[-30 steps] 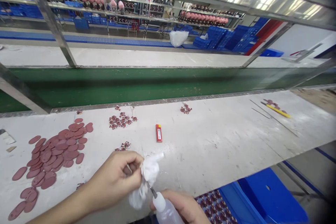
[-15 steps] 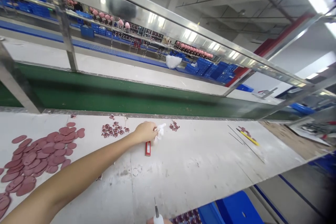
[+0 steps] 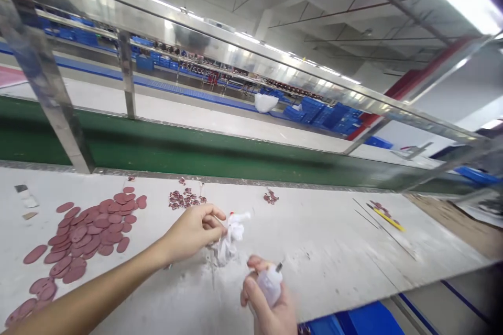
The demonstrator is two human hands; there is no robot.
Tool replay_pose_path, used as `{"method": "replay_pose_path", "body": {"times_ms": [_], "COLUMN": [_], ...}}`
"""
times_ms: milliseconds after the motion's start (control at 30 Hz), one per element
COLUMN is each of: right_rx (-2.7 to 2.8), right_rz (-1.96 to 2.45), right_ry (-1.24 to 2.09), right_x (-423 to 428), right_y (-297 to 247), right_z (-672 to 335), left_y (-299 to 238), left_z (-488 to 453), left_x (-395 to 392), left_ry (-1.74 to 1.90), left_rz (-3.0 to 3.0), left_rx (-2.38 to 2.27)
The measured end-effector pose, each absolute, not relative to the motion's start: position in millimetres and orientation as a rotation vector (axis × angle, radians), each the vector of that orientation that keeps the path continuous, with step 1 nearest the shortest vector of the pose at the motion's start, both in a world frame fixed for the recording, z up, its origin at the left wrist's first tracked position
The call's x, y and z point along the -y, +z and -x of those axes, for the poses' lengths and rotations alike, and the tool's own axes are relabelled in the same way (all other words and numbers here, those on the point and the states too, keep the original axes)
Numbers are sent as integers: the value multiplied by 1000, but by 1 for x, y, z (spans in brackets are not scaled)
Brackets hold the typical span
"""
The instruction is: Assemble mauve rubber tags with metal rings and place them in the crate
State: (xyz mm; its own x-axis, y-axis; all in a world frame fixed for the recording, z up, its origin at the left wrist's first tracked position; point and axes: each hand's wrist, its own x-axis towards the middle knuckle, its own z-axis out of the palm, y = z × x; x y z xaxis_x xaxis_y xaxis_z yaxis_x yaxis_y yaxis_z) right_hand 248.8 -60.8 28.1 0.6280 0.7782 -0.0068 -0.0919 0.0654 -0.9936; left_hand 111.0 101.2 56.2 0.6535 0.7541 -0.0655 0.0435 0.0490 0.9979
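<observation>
My left hand (image 3: 198, 233) reaches over the white table with its fingers pinched on a crumpled white tissue (image 3: 230, 241). My right hand (image 3: 275, 303), nearer to me, is wrapped round a small white squeeze bottle (image 3: 269, 283) with a metal nozzle, tilted up to the right. A bit of something red (image 3: 232, 213) shows behind the tissue, mostly hidden. Beyond my left hand is a cluster of small dark-red and white pieces (image 3: 185, 199). A smaller cluster of similar pieces (image 3: 271, 197) sits farther right.
Flat pinkish-red ovals (image 3: 94, 225) are piled on the left of the table. At the right are thin rods (image 3: 387, 230) and a yellow-handled tool (image 3: 389, 220). A green conveyor belt (image 3: 196, 149) runs behind metal posts (image 3: 58, 94). Blue bins (image 3: 365, 319) stand below the front edge.
My left hand has come back towards me with the tissue. My right hand has risen into view with the bottle, whose nozzle has swung from upright to the right. The view has shifted left.
</observation>
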Motion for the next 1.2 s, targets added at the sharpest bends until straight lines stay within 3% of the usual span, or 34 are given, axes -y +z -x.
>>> {"method": "replay_pose_path", "body": {"times_ms": [167,333,467,667,833,1200], "right_rx": [661,677,602,653,801,478], "right_rz": [1414,1310,1250,1257,1522,1807], "right_ry": [715,960,928,883,754,578], "right_x": [39,41,45,52,39,-8], "right_y": [61,63,67,73,68,15], "right_z": [-236,-231,-218,-218,-246,-335], "left_y": [73,77,79,70,57,46], "left_z": [-91,-68,-48,-10,12,58], "left_x": [-56,-45,-40,-34,-28,-12], "left_ry": [602,598,627,916,1100,1346], "left_rz": [-1216,-1079,-1049,-938,-863,-891], "left_rx": [-644,-666,-709,-607,-304,-65]}}
